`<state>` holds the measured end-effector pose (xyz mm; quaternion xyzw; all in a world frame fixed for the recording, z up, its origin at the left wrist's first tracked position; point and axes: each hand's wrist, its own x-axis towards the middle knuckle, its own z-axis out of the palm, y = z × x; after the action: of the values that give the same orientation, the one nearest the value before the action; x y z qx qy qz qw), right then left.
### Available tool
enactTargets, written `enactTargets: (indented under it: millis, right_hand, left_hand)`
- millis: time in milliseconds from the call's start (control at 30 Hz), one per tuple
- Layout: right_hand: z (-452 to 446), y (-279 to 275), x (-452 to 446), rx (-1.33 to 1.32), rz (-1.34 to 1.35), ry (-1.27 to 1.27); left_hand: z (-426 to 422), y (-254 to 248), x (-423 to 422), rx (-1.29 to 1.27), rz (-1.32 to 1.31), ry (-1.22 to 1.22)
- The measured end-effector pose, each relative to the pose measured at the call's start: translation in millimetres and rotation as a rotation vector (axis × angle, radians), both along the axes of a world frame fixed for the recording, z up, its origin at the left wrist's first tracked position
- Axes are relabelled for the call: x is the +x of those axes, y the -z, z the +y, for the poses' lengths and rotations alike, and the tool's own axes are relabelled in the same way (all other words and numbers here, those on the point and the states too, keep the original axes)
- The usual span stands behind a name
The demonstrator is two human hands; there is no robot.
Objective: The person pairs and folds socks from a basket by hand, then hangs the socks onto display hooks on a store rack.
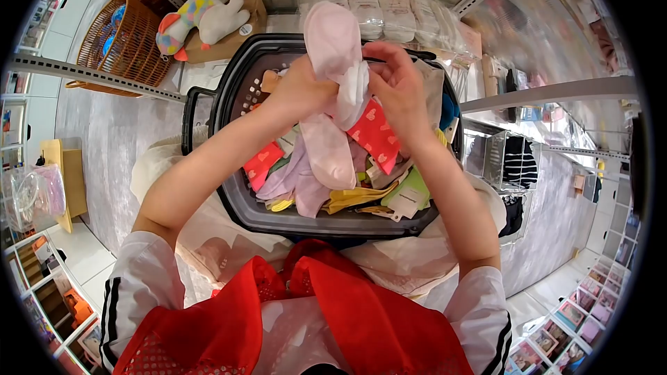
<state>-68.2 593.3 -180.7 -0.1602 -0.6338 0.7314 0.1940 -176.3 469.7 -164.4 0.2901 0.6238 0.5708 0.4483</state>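
A pale pink sock [332, 35] stands up from my left hand [306, 90], whose fingers are wrapped round it. Another length of pale pink sock [328, 156] hangs below that hand over the basket. My right hand [399, 87] is closed at the side of the bundle, thumb and fingertips at a bunched white sock part [354, 87]. Beneath both hands, a dark grey plastic basket [240, 219] holds a heap of socks. Among them are a red heart-patterned sock [375, 137], a lilac sock [299, 180] and a green sock with a card label [408, 194].
The basket rests between my legs. Plastic-wrapped packs [399, 17] and a plush toy [205, 21] on a cardboard box sit beyond it. At left stands a wicker basket [121, 48]; at right, a wire basket [511, 160] holds dark striped items. Metal shelf bars flank both sides.
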Motion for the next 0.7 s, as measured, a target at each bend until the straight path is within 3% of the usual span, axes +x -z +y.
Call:
enactTargets:
  millis: [133,233,533,700]
  right_hand:
    - [-16.1,6.2,-1.2,0.603,0.030,0.200]
    - [-13.6,8.4,-2.6,0.972,0.181,0.203]
    - [-16.8,6.7,5.8,0.736,0.207,-0.038]
    - [-18.1,5.2,1.6,0.238,-0.013,0.132]
  left_hand:
    - [-2.7,-5.8,10.1,-0.116,-0.007,0.006]
    - [-2.5,13.3,13.0,-0.083,-0.348,-0.038]
    - [-12.4,17.1,15.6,-0.104,-0.478,0.083]
    - [-21.7,18.3,9.8,-0.176,-0.323,0.076]
